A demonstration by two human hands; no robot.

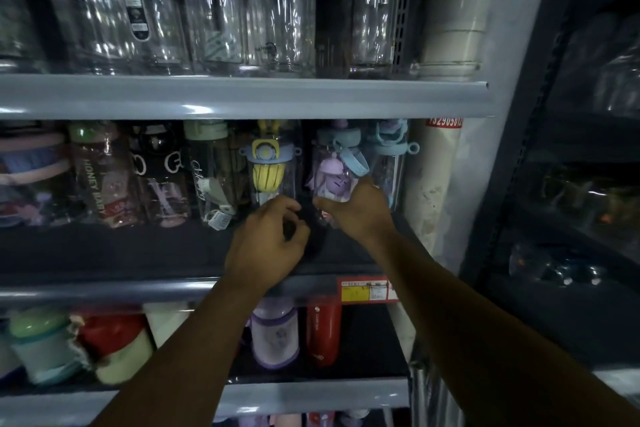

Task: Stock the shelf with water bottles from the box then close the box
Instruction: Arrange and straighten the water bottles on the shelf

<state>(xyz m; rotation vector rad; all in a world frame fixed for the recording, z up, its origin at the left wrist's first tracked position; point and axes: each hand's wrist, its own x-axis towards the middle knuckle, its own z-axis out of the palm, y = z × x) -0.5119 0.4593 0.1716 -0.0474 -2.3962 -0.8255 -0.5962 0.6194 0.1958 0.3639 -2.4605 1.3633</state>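
1. Two hands reach into the middle shelf (104, 253). The right hand (358, 210) is wrapped round the lower part of a purple bottle (334, 177), which stands upright near the shelf's right end.
2. The left hand (266, 246) has its fingers curled in the dark gap just left of that bottle. I cannot tell whether it holds anything.
3. A yellow bottle (266, 170) with a blue collar stands just beside the gap on the left. A blue-capped bottle (388, 149) crowds the purple one on the right.
4. Further left stand a clear bottle (211, 170) with white script too blurred to read and a hang tag (218, 218), a black bottle (156, 170), and a pink one (100, 180) lettered "HONEY BABY".
5. The shelf above is packed with tall clear bottles (270, 10). A white pipe (453, 17) runs down beside the rack's right end.
6. A red sticker (445, 122) on the pipe shows digits, partly cut off.
7. A red and yellow price label (367, 289) sits on the shelf edge between the forearms; its print is too small to read.
8. Below it stand a lilac bottle (273, 333) and a red bottle (323, 333).
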